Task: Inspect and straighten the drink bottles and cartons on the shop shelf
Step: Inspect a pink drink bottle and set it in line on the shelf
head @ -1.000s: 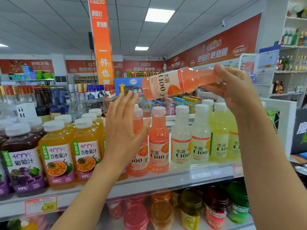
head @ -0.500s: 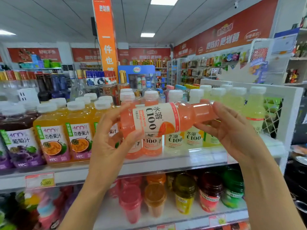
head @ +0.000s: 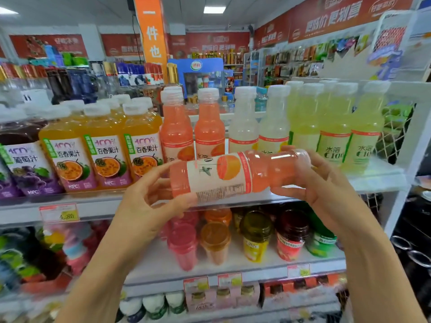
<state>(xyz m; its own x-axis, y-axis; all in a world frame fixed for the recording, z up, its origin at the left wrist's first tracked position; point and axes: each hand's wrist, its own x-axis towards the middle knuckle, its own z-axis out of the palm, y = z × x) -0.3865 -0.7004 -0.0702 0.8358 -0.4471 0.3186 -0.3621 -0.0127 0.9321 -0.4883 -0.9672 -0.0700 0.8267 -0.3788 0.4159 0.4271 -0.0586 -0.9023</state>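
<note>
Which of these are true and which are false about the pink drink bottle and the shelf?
1. The pink bottle lies sideways, off the shelf. True.
2. Only one hand holds it. False: the left hand grips its bottom end and the right hand its cap end.
3. Two more pink bottles stand upright on the shelf behind it. True.
4. The bottles just left of those two are green. False: orange juice bottles stand there.

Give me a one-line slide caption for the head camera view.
Left hand and right hand hold a pink drink bottle sideways before a shelf of upright juice bottles.
</note>
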